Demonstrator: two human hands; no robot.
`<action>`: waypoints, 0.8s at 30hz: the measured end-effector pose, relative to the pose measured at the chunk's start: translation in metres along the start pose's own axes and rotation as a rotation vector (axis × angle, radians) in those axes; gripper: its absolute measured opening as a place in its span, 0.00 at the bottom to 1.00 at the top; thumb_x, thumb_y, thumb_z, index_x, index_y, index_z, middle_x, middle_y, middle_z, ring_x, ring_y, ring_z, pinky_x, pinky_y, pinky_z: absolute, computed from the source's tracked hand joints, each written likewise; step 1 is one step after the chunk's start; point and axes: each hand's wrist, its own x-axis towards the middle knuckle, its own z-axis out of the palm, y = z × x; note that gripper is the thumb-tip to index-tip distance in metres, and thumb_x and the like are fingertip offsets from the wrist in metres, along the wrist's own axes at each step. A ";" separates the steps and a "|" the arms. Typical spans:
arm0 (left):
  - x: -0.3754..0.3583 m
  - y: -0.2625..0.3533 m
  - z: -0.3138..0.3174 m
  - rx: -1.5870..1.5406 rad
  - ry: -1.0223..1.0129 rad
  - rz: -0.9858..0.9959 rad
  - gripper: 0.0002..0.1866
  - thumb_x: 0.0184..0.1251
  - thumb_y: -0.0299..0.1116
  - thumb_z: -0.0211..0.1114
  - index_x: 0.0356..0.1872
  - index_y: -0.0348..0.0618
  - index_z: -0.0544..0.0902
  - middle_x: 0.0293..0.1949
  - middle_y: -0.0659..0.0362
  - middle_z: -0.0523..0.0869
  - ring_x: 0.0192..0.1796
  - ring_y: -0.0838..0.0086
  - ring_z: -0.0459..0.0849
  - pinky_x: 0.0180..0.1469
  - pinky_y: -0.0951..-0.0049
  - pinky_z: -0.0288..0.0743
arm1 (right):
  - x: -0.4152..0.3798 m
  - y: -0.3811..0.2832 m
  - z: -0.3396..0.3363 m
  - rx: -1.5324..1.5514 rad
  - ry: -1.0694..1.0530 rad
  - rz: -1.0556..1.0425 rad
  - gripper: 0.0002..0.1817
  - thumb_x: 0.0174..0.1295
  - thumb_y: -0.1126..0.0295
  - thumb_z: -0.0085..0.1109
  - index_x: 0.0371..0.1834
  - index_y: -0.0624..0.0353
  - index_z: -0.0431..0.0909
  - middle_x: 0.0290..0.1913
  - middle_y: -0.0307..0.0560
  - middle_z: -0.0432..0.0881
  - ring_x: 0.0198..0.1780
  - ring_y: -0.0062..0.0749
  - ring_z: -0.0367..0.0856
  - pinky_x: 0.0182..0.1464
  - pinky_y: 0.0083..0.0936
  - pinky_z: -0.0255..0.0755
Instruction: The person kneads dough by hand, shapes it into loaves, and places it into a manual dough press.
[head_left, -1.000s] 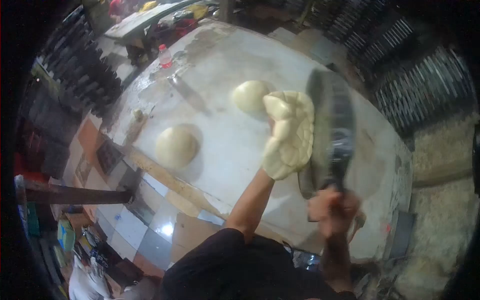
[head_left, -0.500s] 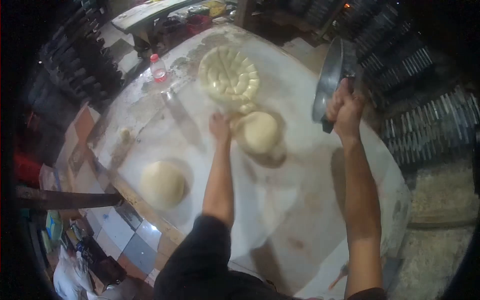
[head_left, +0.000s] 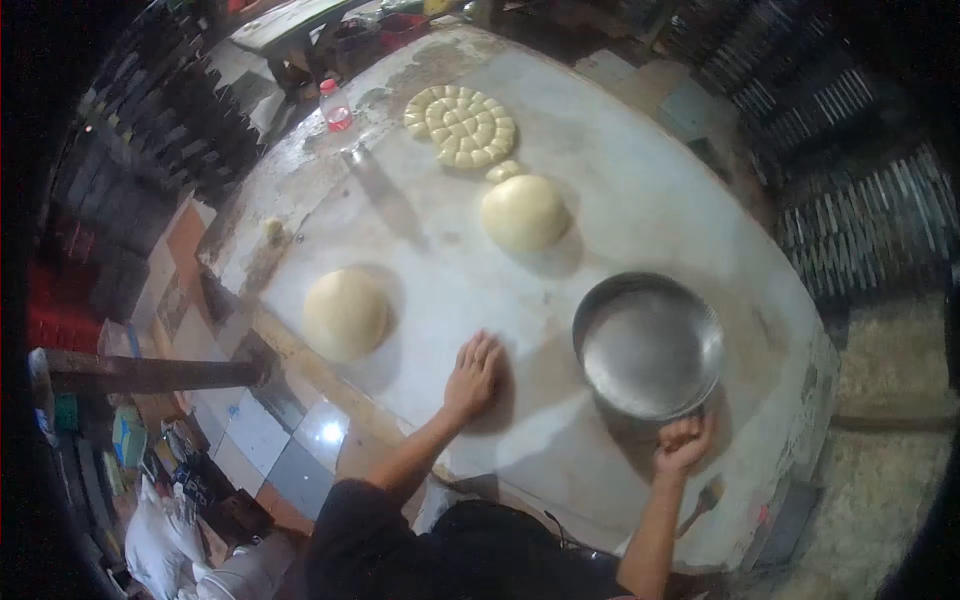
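Note:
My right hand (head_left: pixel 683 445) is closed in a fist at the near edge of a round metal pan (head_left: pixel 648 345), gripping its handle, which the fingers mostly hide. The pan lies low over the right side of the table, its shiny inside facing up. My left hand (head_left: pixel 474 376) is palm down at the table's middle, fingers loosely stretched, holding nothing. Beyond it to the left sits a smooth dough ball (head_left: pixel 345 313). Another dough ball (head_left: pixel 525 213) lies farther back, touching small dough pieces (head_left: pixel 504 172). Behind those, cut dough pieces form a flat round cluster (head_left: pixel 460 127).
A brush (head_left: pixel 700 505) lies on the pale worktable (head_left: pixel 600 180) near my right forearm. A red-capped bottle (head_left: pixel 336 106) stands at the far left. A dark post (head_left: pixel 150 373) juts in at left. Stacked dark racks (head_left: pixel 865 225) line the right side.
The pan has come down from its raised, tilted position to lie face up nearer me, still in my right hand. My left hand has drawn back from the far dough ball toward me.

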 end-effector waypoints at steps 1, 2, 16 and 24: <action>0.008 0.001 0.013 0.065 0.014 0.033 0.30 0.65 0.28 0.56 0.71 0.40 0.68 0.76 0.49 0.64 0.82 0.53 0.53 0.82 0.51 0.48 | -0.014 0.015 -0.039 0.028 0.120 0.032 0.30 0.72 0.42 0.54 0.16 0.43 0.58 0.12 0.31 0.56 0.12 0.20 0.48 0.15 0.25 0.47; 0.015 0.004 0.016 0.049 0.016 0.035 0.30 0.66 0.28 0.55 0.71 0.40 0.67 0.76 0.49 0.64 0.82 0.53 0.53 0.82 0.51 0.47 | -0.026 0.027 -0.072 0.027 0.199 0.133 0.29 0.71 0.42 0.56 0.16 0.45 0.64 0.12 0.33 0.60 0.13 0.25 0.54 0.19 0.27 0.55; -0.123 0.178 0.064 -0.446 0.087 -0.188 0.37 0.75 0.55 0.58 0.75 0.38 0.65 0.77 0.40 0.63 0.82 0.44 0.51 0.81 0.48 0.42 | -0.008 -0.030 -0.378 -1.970 0.863 -0.631 0.32 0.64 0.63 0.64 0.68 0.67 0.67 0.62 0.62 0.75 0.63 0.59 0.74 0.64 0.48 0.70; -0.161 0.199 0.083 -0.409 0.250 -0.204 0.31 0.76 0.43 0.59 0.73 0.35 0.67 0.74 0.40 0.67 0.78 0.43 0.59 0.78 0.48 0.50 | -0.045 -0.078 -0.453 -1.830 0.426 -0.195 0.25 0.66 0.70 0.61 0.63 0.72 0.69 0.58 0.68 0.78 0.61 0.60 0.78 0.62 0.48 0.73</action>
